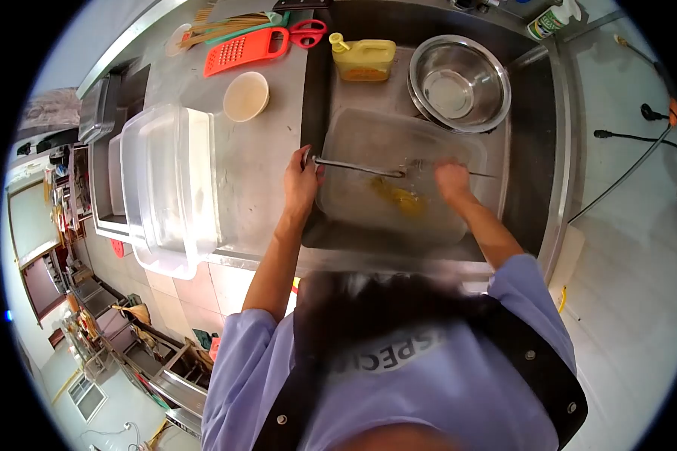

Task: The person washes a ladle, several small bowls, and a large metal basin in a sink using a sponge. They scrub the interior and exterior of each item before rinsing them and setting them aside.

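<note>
My left hand (301,183) is closed around one end of a long, thin metal rod (357,166) with a bent tip, at the left edge of the sink. The rod reaches out over a translucent plastic tub (342,218) lying in the basin. My right hand (452,181), a slightly blurred fist, is over the tub's right half. From its right side sticks out a thin, dark stick-like object (482,175). Between and below both hands, a yellow patch (402,198) spreads across the tub's bottom.
Behind the tub stand a yellow jug (365,60) and nested steel bowls (460,83). Left on the steel counter are a pale bowl (246,97), an orange grater (246,51), red scissors (308,34) and large clear plastic containers (165,188). A spray bottle (554,20) stands at the back right.
</note>
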Available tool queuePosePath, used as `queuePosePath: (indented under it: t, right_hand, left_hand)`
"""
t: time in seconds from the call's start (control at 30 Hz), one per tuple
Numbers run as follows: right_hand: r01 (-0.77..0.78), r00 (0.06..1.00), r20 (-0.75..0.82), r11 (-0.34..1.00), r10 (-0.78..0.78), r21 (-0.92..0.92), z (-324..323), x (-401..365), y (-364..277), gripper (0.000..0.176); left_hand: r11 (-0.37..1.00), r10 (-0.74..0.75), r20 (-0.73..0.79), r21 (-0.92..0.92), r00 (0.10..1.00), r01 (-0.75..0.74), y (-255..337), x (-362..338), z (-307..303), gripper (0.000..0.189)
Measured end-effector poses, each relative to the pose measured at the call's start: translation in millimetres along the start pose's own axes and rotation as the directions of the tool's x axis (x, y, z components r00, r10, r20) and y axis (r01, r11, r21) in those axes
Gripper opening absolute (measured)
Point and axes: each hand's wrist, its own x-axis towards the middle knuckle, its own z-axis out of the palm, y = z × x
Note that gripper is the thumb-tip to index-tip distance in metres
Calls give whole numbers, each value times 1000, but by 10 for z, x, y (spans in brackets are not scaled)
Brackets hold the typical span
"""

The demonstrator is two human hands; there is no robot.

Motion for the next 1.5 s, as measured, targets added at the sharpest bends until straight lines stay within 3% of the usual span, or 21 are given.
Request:
queuePosePath:
  t: [0.1,0.23,0.3,0.4,0.5,0.6,0.67,0.73,0.8,0.93,1.0,1.03,1.07,1.1,1.13,1.17,1.2,1.23,1.3,1.4,1.5]
  right_hand:
    - [2,914,-380,937,140,349,-299,-146,12,25]
    - [27,961,-165,514,224,857,-699,-130,-242,18]
    - [83,982,-121,240,146,967,-828,-79,-422,19]
    - [-17,992,3,115,123,993,-886,23,-619,21]
    - [-79,991,62,137,120,987,-1017,19,-708,21]
    - [31,995,-54,253,84,967,-1187,-75,-864,21]
    - [92,989,-119,253,93,963,-1153,-106,-925,22]
    - [126,987,-146,257,63,958,-1217,-192,-949,23]
    - [128,992,-127,268,-19,955,-1328,-385,-939,22]
    - [263,946,-324,591,-2,763,-912,-467,-814,19]
    - [243,946,-323,714,-26,656,-827,-496,-605,18]
    - [195,967,-255,666,-7,720,-775,-478,-506,19]
    - [133,983,-180,613,16,779,-700,-492,-400,19]
    - [64,994,-103,556,39,829,-613,-510,-286,19]
    - [45,995,-93,609,48,792,-473,-512,-176,19]
    - [29,995,-85,658,53,752,-299,-470,-80,19]
    - [21,995,-82,705,53,709,-206,-420,-23,19]
    - [36,995,-92,702,42,711,-195,-385,-10,18]
    - [77,994,-114,693,7,717,-151,-279,-50,18]
    - [26,995,42,627,-94,778,-134,62,-202,21]
    - [148,986,-54,690,-157,708,-428,233,-446,25]
  left_hand:
    - [996,46,28,73,999,-48,-16,-48,113,32]
    - [948,155,117,262,981,-181,-98,-41,319,29]
    - [901,253,163,320,954,-293,-10,-128,393,28]
    - [706,600,134,375,789,-601,297,-380,381,30]
    - [642,680,183,319,710,-697,378,-442,364,35]
    - [498,766,270,324,583,-804,395,-377,351,35]
    - [536,735,257,345,627,-770,529,-457,323,35]
    - [574,710,208,381,673,-724,600,-443,242,37]
    - [523,771,165,389,616,-759,667,-493,133,41]
    - [507,848,-72,401,526,-763,850,-477,-314,48]
    - [429,903,-231,499,362,-753,945,-354,-781,45]
    - [419,905,-300,509,301,-752,1085,-471,-1059,33]
    - [601,760,-467,235,453,-764,1029,-416,-1377,28]
    - [610,723,-539,208,431,-764,860,-285,-1813,18]
    - [797,529,-620,128,580,-591,797,-246,-2281,21]
    - [773,356,-718,-134,598,-621,929,-395,-2442,26]
    - [760,232,-792,-214,564,-613,931,-391,-2651,28]
    - [757,157,-747,-329,646,-565,937,-503,-2784,31]
    - [648,-34,-736,-531,676,-546,479,-299,-3268,33]
    - [479,-368,-548,-804,751,-352,-218,-14,-3767,32]
    - [371,-526,-417,-897,742,-241,-489,90,-3845,30]
